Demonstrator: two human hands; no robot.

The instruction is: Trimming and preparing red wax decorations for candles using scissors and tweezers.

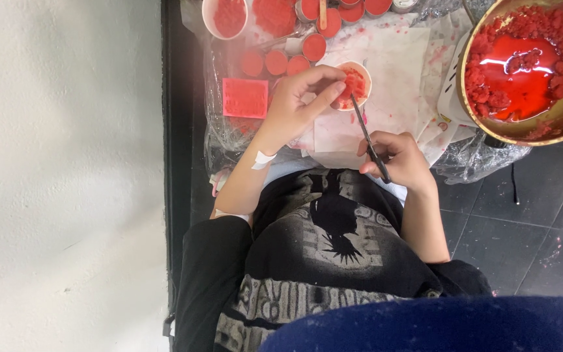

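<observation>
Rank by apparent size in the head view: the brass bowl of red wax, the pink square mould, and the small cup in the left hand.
1. Brass bowl, largest, though cut off by the frame.
2. Pink square mould.
3. Small cup held by the left hand, partly hidden by fingers, so only narrowly smaller.

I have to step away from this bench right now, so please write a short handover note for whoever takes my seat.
Left hand: holds a small round cup with red material inside, tilted toward you above the white paper.
Right hand: grips a thin dark tool, its tip in the cup.
Around: a brass bowl of melted and lumpy red material at right; filled red cups and a red square slab at left.
Done: several cups are filled.
Left: the held cup is being worked with the tool.
</observation>
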